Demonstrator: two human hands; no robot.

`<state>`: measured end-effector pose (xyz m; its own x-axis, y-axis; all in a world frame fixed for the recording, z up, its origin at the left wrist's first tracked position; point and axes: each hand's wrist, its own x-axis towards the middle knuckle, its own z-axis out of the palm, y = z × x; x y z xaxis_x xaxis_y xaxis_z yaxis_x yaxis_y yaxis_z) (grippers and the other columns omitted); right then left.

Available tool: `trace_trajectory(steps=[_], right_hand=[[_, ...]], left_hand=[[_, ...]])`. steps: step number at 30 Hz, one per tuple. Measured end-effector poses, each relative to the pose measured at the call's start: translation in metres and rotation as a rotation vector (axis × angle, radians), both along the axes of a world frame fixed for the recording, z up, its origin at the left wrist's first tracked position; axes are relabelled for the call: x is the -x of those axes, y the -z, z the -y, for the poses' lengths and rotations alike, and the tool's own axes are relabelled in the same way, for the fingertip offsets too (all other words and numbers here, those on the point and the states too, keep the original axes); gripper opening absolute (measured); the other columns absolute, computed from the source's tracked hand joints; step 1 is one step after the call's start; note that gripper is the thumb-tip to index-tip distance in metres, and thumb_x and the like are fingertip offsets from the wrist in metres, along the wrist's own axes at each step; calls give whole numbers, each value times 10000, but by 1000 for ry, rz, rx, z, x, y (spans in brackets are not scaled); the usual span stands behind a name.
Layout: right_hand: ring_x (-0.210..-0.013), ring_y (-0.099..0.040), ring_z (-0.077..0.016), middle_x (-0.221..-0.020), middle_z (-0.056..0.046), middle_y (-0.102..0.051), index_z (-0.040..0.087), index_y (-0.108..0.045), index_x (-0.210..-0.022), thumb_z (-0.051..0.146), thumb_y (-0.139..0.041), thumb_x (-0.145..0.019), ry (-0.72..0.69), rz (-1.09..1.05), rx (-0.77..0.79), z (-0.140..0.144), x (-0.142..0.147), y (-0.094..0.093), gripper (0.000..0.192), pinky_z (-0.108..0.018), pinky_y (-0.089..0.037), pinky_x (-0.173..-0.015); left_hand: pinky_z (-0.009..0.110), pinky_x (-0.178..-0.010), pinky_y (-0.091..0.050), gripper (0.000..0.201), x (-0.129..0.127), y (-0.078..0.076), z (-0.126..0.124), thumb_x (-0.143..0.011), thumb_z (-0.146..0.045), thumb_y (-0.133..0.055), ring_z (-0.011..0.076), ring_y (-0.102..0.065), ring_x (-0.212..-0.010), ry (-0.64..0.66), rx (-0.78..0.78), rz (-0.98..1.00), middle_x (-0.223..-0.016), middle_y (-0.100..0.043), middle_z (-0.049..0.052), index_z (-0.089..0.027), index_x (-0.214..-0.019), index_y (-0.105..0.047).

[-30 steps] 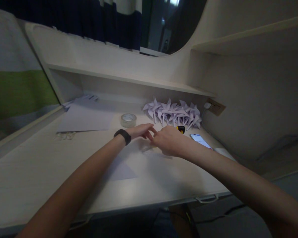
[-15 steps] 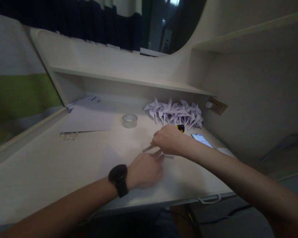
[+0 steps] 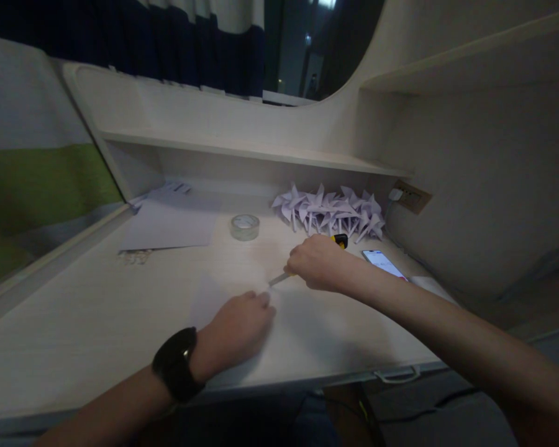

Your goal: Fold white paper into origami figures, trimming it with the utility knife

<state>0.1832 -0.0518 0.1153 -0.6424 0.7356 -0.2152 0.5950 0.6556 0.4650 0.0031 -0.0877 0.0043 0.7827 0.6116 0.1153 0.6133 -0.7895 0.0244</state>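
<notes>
Down near the front edge of the desk (image 3: 74, 323), the left hand (image 3: 235, 329) lies palm-down on a sheet of paper (image 3: 214, 295), fingers loosely curled and gripping nothing, just pressing. My guess is it's there to pin the sheet so it doesn't slide. There's a dark watch (image 3: 177, 363) on that wrist.

At about 1 o'clock from it, the right hand (image 3: 319, 264) is closed around a utility knife (image 3: 307, 261). The pale blade tip pokes out toward the left hand's fingertips and comes down on the paper just beside them, while the yellow-and-black butt end sticks out behind the knuckles. It's held low and slanted, the way you'd hold one for cutting flat stock. Whether the blade actually touches the sheet is hard to tell in this dim light.

Going outward: at 12 o'clock from the left hand there's a roll of clear tape (image 3: 245, 226), and at 10 o'clock a bigger stack of loose paper (image 3: 172, 223) with some small bits (image 3: 135, 256) at its near corner. At 1 o'clock, back against the wall under the shelf (image 3: 242, 149), is a whole heap of folded paper pinwheels (image 3: 328, 214), parked well clear of the cutting spot, I'd guess on purpose. A lit phone (image 3: 382, 264) lies at 2 o'clock, just past the right wrist, and a wall socket (image 3: 410, 197) sits beyond it.
</notes>
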Motion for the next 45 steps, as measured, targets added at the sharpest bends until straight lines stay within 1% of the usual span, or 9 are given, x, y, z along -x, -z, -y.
trace_trajectory(steps=[8, 16, 19, 22, 27, 30, 35, 39, 45], right_hand=[[-764, -659, -231, -840, -104, -709, 196, -703, -952, 149, -548, -813, -23, -2, -19, 1, -5, 3, 213, -298, -412, -601], [-759, -662, -228, -866, -109, -712, 194, -707, -960, 151, -548, -813, -1, -10, -9, -2, -5, 2, 220, -287, -394, -593], [-760, -663, -225, -875, -104, -713, 199, -704, -965, 132, -547, -806, -8, 5, -9, -2, -3, 0, 233, -286, -398, -595], [-760, -665, -229, -886, -99, -713, 205, -697, -981, 130, -546, -803, -14, 8, -12, 0, -3, -1, 246, -291, -406, -591], [-783, -667, -244, -876, -107, -710, 200, -679, -1027, 154, -538, -813, -5, 2, -20, 1, -6, 2, 260, -302, -423, -604], [-789, -669, -244, -844, -114, -709, 187, -675, -1032, 142, -511, -825, -5, -14, -37, 1, -7, 4, 267, -306, -431, -617], [-781, -669, -243, -838, -112, -707, 184, -694, -969, 164, -494, -853, 17, -22, -30, 1, -6, 6, 232, -311, -434, -619], [-771, -667, -229, -874, -107, -704, 200, -677, -1046, 151, -505, -851, 0, -4, -22, 1, -6, 4, 264, -299, -428, -615], [-796, -666, -230, -906, -111, -706, 210, -695, -1009, 137, -523, -834, 4, 6, 6, 4, -5, -1, 256, -295, -421, -622]], left_hand=[[288, -631, -395, 204, 36, -7, -55, -863, -69, -415, 169, -556, -718, -36, -10, -5, -906, -586, 73, -168, -959, -565], [329, -695, -384, 161, 10, -1, -96, -861, -171, -499, 211, -576, -793, 1, -130, -28, -831, -618, 63, -199, -796, -644], [331, -752, -398, 141, -3, 1, -106, -831, -212, -533, 233, -572, -895, -87, -112, 70, -918, -618, 96, -185, -857, -669], [299, -732, -416, 230, -16, 3, -114, -795, -209, -518, 217, -592, -844, -167, 77, 187, -879, -638, 98, -162, -957, -674], [236, -547, -405, 260, -34, 2, -127, -764, -193, -460, 139, -547, -573, -67, 657, 338, -643, -619, 22, -131, -929, -651], [237, -526, -416, 226, -40, 2, -133, -746, -222, -489, 133, -532, -544, -72, 821, 394, -613, -603, 18, -121, -896, -624], [263, -612, -466, 187, -43, 1, -140, -726, -203, -484, 156, -588, -666, -18, 875, 434, -754, -661, 67, -124, -836, -613], [280, -719, -472, 273, -28, -9, -139, -685, -164, -481, 186, -618, -816, -110, 649, 471, -928, -680, 105, -111, -903, -637], [258, -716, -444, 410, -3, -20, -128, -572, -106, -527, 188, -614, -811, 133, 731, 94, -913, -705, 29, -166, -945, -686]])
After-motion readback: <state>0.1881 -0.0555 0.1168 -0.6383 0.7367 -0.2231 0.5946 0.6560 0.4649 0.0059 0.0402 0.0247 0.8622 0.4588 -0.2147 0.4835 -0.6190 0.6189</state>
